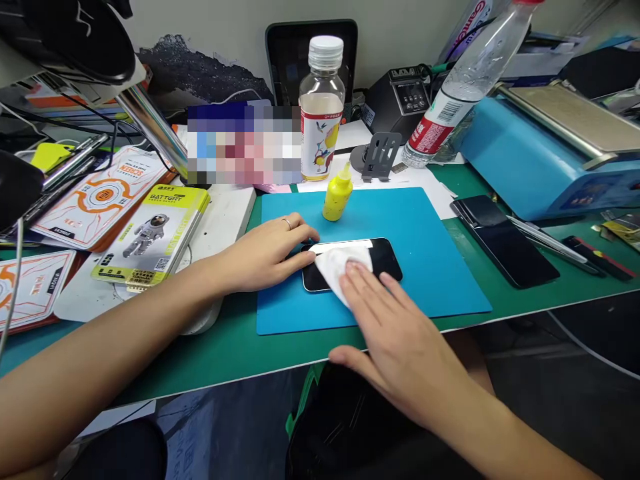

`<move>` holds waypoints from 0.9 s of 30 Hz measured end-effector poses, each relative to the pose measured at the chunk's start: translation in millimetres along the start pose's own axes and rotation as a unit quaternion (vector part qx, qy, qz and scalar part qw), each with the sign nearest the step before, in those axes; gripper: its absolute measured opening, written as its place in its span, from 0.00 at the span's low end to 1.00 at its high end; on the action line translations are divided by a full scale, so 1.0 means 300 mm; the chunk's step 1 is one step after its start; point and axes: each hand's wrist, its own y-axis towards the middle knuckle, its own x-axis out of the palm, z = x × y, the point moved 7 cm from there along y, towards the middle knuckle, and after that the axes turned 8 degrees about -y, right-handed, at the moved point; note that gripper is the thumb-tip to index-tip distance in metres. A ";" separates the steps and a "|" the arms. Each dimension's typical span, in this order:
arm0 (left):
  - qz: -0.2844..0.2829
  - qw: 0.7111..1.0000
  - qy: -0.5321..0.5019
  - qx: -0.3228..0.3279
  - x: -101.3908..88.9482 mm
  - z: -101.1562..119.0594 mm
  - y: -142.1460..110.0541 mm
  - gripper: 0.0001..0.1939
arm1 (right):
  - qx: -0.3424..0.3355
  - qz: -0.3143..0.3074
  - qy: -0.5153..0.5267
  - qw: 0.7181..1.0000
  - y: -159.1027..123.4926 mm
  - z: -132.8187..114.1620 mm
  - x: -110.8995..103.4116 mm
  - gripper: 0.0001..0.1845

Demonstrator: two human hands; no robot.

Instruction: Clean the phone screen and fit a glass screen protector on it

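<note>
From my remote viewpoint, a green desk surface [240, 353] spans the frame, bearing a blue work mat [440, 267] at centre and a light-blue boxy machine [530, 160] at upper right. The right hand [395, 333], lower right of centre, has its fingers extended and pressed flat on a white wipe, gripping nothing, with the thumb spread aside. The left hand [270, 253], left of centre, is open: thumb and forefinger lie apart at the left end of a black-glass smartphone [387, 257] (whether they bear on it firmly, I cannot tell).

The smartphone lies flat on the blue work mat, at the centre of the frame. A second dark phone [510, 247] lies apart at right. The white wipe [330, 267] covers the middle of the centre smartphone and overhangs its near edge. Beyond stands a yellow squeeze bottle [339, 197], upright. Smallest are a white strip [350, 243] along the far edge of the glass, its nature unclear, and a ring [287, 224] on the left hand.

For good contact, I judge that even, light pressure from the flat fingers suits the glass best, with the left fingertips bracing the smartphone's end, the wipe unbunched, and the strip's edge undisturbed.
</note>
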 end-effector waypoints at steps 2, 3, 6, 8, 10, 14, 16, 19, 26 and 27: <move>-0.004 1.000 -0.002 0.000 -0.003 0.003 -0.002 0.26 | 0.021 -0.005 -0.016 1.000 -0.024 0.070 0.003 0.45; -0.007 1.000 -0.002 0.000 -0.004 0.005 -0.003 0.28 | 0.032 -0.009 -0.018 0.999 -0.028 0.101 0.008 0.44; -0.021 1.000 0.004 0.004 -0.003 0.017 -0.006 0.39 | 0.064 -0.021 -0.012 0.998 -0.010 0.155 0.027 0.46; -0.018 1.000 -0.009 -0.007 -0.002 0.018 -0.007 0.46 | 0.089 -0.020 -0.005 0.996 0.020 0.159 0.037 0.51; 0.019 0.997 -0.059 -0.043 -0.012 0.002 -0.008 0.46 | 0.114 -0.017 0.005 0.993 0.058 0.138 0.043 0.58; 0.099 0.979 -0.149 -0.097 -0.035 -0.034 -0.015 0.32 | 0.111 -0.028 0.037 0.993 0.144 0.038 0.047 0.64; 0.083 0.982 -0.144 -0.093 -0.026 -0.034 -0.013 0.29 | 0.088 -0.031 0.052 0.994 0.182 -0.024 0.045 0.64; 0.074 0.984 -0.136 -0.089 -0.017 -0.036 -0.015 0.32 | 0.069 -0.021 0.062 0.996 0.216 -0.095 0.040 0.65; 0.067 0.986 -0.118 -0.094 -0.014 -0.035 -0.018 0.30 | 0.031 0.004 0.066 0.997 0.156 -0.154 0.024 0.61; 0.053 0.990 -0.101 -0.081 -0.012 -0.027 -0.015 0.29 | 0.026 0.007 0.062 0.998 0.138 -0.152 0.020 0.60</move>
